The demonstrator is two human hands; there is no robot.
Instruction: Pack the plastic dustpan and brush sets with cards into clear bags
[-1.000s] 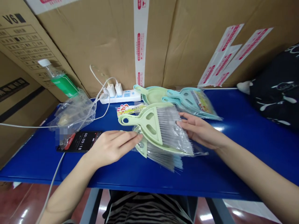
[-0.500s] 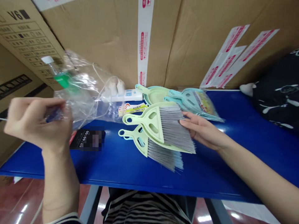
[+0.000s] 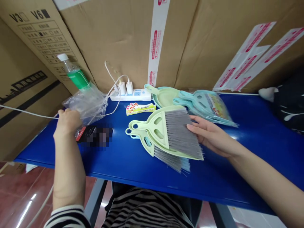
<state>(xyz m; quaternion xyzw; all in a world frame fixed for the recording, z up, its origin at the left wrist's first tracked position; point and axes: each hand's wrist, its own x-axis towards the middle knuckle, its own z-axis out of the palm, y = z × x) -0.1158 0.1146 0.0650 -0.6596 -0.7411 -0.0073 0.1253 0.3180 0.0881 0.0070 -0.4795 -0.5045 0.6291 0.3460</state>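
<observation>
My right hand point(image 3: 211, 134) grips a light green dustpan with its brush set in it, thumb over the grey bristles of the hand brush point(image 3: 180, 129) and fingers beneath. Below that set, another green brush point(image 3: 148, 144) rests on the table, with a blue brush point(image 3: 186, 165) partly hidden under it. At the left, my left hand point(image 3: 68, 122) is closed on the edge of a crumpled clear plastic bag point(image 3: 89, 101); its fingertips are mostly hidden. Just right of this hand lies a black phone point(image 3: 95, 136), partly pixelated.
Behind are a green dustpan point(image 3: 166, 96), a bagged blue dustpan set point(image 3: 201, 104), a yellow printed card point(image 3: 141, 108) and a power strip point(image 3: 142, 94) with white cables. A green-labelled bottle point(image 3: 77, 76) stands at back left. Cardboard boxes point(image 3: 118, 38) wall off the blue table's rear.
My left hand has moved down and to the right with the plastic bag, which is lower and more bunched. The power strip and card show uncovered. My right hand still holds the dustpan set.
</observation>
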